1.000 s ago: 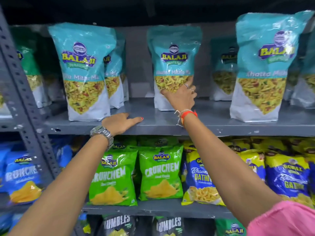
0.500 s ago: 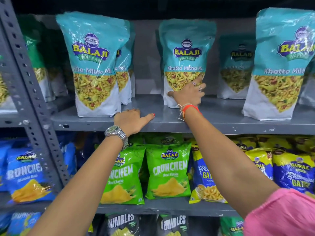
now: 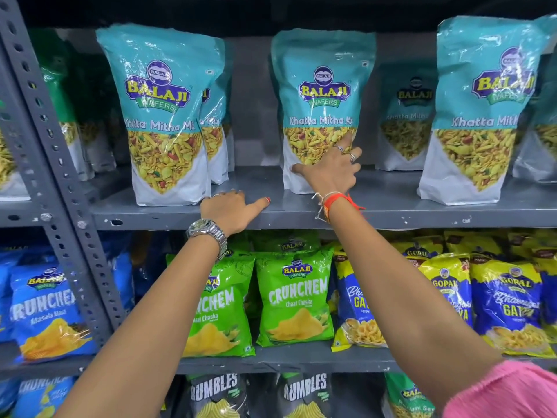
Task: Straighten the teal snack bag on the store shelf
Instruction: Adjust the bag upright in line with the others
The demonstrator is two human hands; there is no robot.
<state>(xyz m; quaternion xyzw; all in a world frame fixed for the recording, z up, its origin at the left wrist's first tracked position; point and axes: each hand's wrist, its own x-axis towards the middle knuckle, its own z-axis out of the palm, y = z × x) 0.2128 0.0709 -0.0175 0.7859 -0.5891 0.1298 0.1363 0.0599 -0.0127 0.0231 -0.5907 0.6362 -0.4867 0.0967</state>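
Right hand (image 3: 330,170) lies flat against the lower front of the centre teal snack bag (image 3: 321,107), fingers spread, grip not closed around it, as half a second earlier. The bag stands upright, set back on the grey shelf (image 3: 391,211). Left hand (image 3: 230,208) rests on the shelf edge, fingers loosely curled, holding nothing, unmoved; the view sits slightly closer.

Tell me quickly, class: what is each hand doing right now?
Left hand: open, holding nothing, resting on the grey shelf.
Right hand: open, fingers spread against the lower front of the middle teal snack bag, not clasping it.
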